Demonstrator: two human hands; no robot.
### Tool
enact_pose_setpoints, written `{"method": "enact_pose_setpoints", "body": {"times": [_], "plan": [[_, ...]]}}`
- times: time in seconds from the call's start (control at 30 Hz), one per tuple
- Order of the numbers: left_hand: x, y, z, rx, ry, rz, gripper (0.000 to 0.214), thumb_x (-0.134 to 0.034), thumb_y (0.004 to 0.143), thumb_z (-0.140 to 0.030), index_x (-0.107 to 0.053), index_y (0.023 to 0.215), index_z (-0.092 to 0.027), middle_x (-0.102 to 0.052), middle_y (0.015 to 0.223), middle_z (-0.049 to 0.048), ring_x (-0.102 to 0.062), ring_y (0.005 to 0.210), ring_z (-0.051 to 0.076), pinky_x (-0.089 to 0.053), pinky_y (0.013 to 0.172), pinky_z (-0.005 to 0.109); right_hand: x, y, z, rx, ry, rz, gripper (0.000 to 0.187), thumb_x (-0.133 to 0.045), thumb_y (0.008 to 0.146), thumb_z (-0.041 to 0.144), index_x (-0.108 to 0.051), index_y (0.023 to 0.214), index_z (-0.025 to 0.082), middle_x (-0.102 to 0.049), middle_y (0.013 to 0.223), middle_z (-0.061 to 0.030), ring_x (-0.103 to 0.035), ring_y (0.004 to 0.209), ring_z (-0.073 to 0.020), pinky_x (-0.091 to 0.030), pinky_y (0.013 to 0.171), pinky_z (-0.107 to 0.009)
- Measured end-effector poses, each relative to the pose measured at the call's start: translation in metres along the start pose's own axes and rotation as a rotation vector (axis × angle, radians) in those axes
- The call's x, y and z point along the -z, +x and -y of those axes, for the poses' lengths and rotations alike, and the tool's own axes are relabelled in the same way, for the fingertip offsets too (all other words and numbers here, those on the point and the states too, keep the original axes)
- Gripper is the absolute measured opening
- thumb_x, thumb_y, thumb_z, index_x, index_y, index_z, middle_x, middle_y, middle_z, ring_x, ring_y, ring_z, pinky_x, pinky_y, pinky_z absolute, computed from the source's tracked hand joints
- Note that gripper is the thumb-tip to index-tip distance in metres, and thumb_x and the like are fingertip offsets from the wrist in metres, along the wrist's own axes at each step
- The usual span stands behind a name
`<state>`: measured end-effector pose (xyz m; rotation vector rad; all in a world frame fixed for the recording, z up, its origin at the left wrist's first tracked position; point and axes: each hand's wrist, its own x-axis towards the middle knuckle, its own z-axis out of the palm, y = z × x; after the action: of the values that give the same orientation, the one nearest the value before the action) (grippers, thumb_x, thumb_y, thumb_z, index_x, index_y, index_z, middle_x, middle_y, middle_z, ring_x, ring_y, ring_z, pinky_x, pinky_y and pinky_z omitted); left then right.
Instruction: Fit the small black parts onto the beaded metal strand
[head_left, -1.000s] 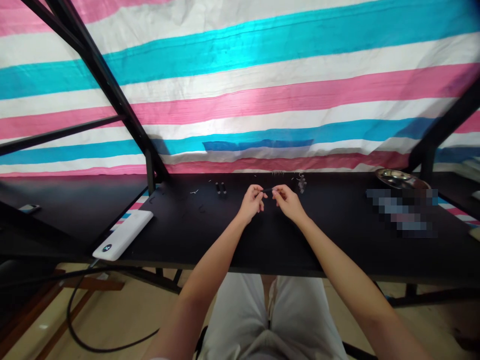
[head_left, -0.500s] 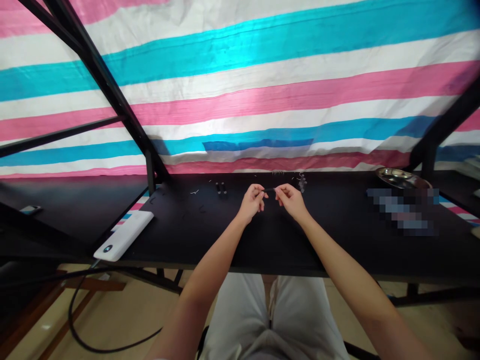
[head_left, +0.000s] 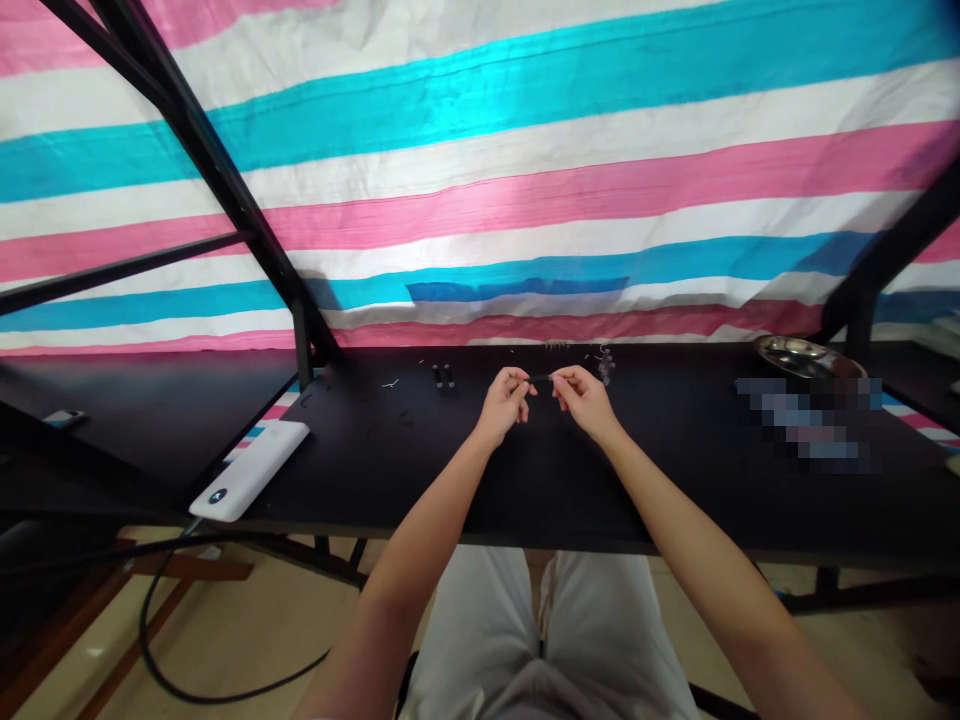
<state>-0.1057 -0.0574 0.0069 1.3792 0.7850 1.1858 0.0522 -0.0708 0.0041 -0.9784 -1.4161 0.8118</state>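
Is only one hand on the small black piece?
No, the left hand and the right hand pinch opposite ends of the black piece.

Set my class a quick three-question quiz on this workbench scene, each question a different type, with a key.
1. True or false: the left hand and right hand hold one small dark piece between their fingertips.
2. Which is farthest left in the picture?
a) metal dish
b) white device with a round display
c) pair of dark cylinders
3. Fill the gap: the sheet behind the table has blue, white and ____ stripes.
Key: 1 true; 2 b; 3 pink.
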Motion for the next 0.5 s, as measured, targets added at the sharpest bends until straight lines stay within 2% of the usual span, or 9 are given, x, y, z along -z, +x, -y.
{"method": "enact_pose_setpoints", "body": {"times": [0.23,0.4,0.5], "plan": [[0.0003,0.0001,-0.001,0.003,0.024,-0.028,0.018,-0.051,0.081,-0.029,-0.04,0.091,-0.018,-0.056,0.072,-0.0043,-0.044,0.033,0.002,-0.026,0.031,0.014,0.0017,0.0016,-0.0043,-0.041,0.022,0.07,0.031,-0.054,0.078,0.048,-0.053,0.086,0.019,-0.055,0.067,0.0024,-0.046,0.047,-0.0072,-0.038,0.046,-0.022],[-0.0001,0.0003,0.0001,-0.014,0.014,-0.034,0.023,-0.053,0.079,-0.033,-0.041,0.091,-0.018,-0.056,0.071,-0.0038,-0.045,0.032,0.003,-0.027,0.03,0.015,0.0006,-0.0007,-0.0031,-0.018,-0.126,0.099,0.027,-0.051,0.08,0.045,-0.054,0.086,0.019,-0.055,0.066,0.0016,-0.046,0.047,-0.0082,-0.038,0.047,-0.023],[-0.0004,0.0006,0.003,-0.022,0.018,-0.053,0.022,-0.052,0.08,-0.033,-0.042,0.091,-0.018,-0.055,0.069,-0.0042,-0.043,0.031,0.003,-0.026,0.03,0.015,0.0028,-0.0014,0.0013,0.023,-0.248,0.145,0.023,-0.049,0.083,0.041,-0.054,0.086,0.019,-0.057,0.067,0.0005,-0.049,0.053,-0.01,-0.04,0.053,-0.024]]}}
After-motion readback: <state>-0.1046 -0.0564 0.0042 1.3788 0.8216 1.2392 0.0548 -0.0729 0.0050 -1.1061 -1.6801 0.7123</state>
